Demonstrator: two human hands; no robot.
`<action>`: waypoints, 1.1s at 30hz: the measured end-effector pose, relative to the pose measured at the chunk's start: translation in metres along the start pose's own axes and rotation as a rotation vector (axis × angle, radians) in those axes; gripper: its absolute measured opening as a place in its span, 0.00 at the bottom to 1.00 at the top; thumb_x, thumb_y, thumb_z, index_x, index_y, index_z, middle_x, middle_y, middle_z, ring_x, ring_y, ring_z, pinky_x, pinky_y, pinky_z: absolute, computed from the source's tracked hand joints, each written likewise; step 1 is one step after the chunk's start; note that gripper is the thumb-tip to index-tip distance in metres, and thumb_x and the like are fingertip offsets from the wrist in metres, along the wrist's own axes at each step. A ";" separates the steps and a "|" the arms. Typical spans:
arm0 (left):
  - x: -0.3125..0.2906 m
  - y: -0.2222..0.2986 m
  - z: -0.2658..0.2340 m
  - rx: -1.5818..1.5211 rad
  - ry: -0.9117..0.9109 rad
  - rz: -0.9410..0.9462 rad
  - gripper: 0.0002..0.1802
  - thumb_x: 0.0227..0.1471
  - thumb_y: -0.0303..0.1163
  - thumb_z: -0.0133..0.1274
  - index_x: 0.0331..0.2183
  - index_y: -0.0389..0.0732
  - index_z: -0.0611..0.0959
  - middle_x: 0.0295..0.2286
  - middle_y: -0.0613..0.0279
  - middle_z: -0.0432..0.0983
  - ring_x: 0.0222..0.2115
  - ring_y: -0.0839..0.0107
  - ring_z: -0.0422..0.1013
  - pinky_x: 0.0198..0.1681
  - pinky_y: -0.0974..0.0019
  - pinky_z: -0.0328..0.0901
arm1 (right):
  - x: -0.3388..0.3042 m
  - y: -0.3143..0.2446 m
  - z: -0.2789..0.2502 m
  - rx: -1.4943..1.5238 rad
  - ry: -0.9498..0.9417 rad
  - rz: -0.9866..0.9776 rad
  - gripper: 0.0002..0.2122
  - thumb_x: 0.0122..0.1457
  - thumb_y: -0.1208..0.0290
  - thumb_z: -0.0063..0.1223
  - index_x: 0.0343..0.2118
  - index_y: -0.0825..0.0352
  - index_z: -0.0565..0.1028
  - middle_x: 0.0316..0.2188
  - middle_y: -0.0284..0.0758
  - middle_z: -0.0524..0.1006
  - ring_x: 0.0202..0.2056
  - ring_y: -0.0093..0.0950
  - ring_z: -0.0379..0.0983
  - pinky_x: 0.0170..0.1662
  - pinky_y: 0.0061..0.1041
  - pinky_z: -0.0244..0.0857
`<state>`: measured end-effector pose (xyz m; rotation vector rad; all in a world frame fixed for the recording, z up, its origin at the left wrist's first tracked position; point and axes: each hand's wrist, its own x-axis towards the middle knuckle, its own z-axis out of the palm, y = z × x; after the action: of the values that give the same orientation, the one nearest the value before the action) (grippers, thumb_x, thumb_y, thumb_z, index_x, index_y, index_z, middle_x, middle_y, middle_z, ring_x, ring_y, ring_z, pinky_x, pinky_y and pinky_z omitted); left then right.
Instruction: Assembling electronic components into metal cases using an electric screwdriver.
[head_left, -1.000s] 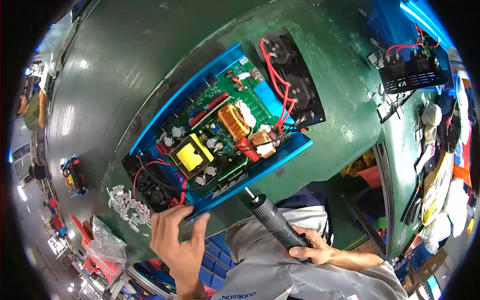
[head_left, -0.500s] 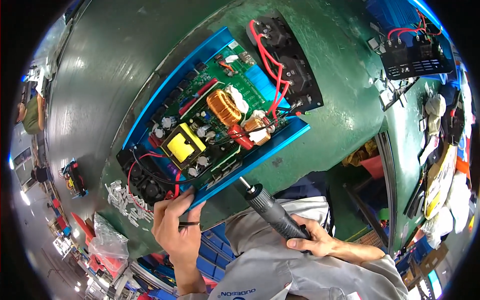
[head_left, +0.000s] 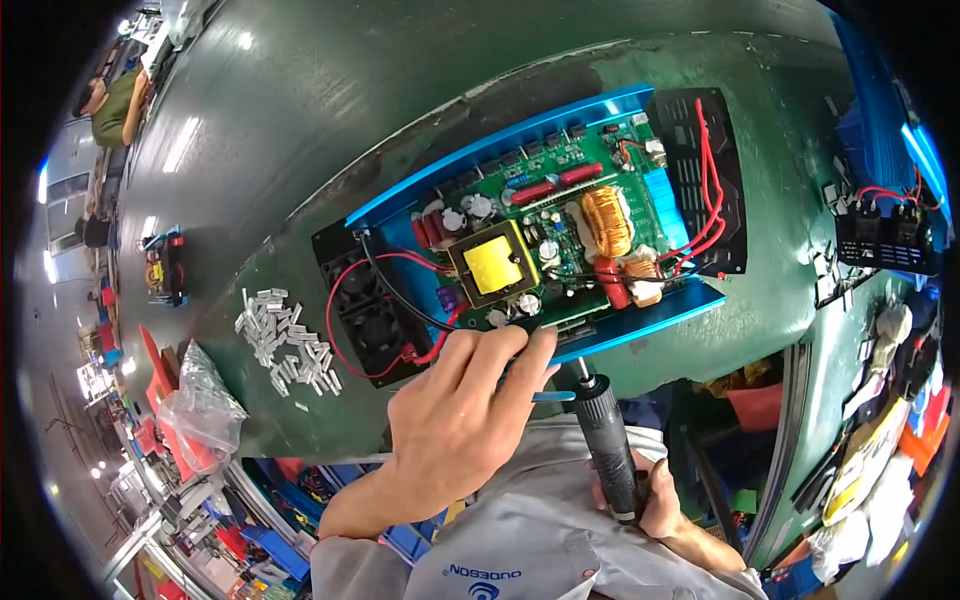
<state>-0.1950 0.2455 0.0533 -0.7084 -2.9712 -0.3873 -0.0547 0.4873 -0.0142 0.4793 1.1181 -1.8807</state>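
A blue metal housing [head_left: 640, 335] lies open on the green bench, holding a green circuit board [head_left: 550, 200] with a yellow transformer [head_left: 494, 265] and copper coils [head_left: 607, 222]. My left hand [head_left: 462, 405] has its fingers curled over the housing's near wall, gripping it. In my right hand [head_left: 660, 503] is a black electric screwdriver [head_left: 608, 445], its bit pointing up at the outer face of that wall. Whether the bit touches a screw cannot be seen. A black fan panel [head_left: 365, 310] is wired on at the left, and a black end panel [head_left: 708, 170] with red wires at the right.
Small silver metal pieces [head_left: 285, 340] are heaped left of the fan panel. Another black panel with red wires [head_left: 885, 240] stands at the right beside blue housings [head_left: 870, 120]. A clear plastic bag [head_left: 205, 415] lies at the bench's left edge. Another person [head_left: 118, 108] is far left.
My left hand has shifted from the housing's left corner to farther right along its near wall. The screwdriver has become more upright, its bit closer to the wall. The housing appears turned clockwise.
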 end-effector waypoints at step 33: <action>-0.194 -0.082 -0.007 -0.076 0.604 -0.963 0.13 0.50 0.21 0.62 0.41 0.40 0.85 0.33 0.58 0.78 0.29 0.69 0.74 0.33 0.69 0.69 | 0.003 -0.054 -0.069 -0.509 0.755 -0.775 0.30 0.66 0.42 0.30 0.45 0.68 0.74 0.24 0.27 0.67 0.24 0.18 0.58 0.27 0.17 0.51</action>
<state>-0.0586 0.0887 0.0183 0.7697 -2.4774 -0.6046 -0.1080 0.5555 -0.0246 0.5105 2.4886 -1.9447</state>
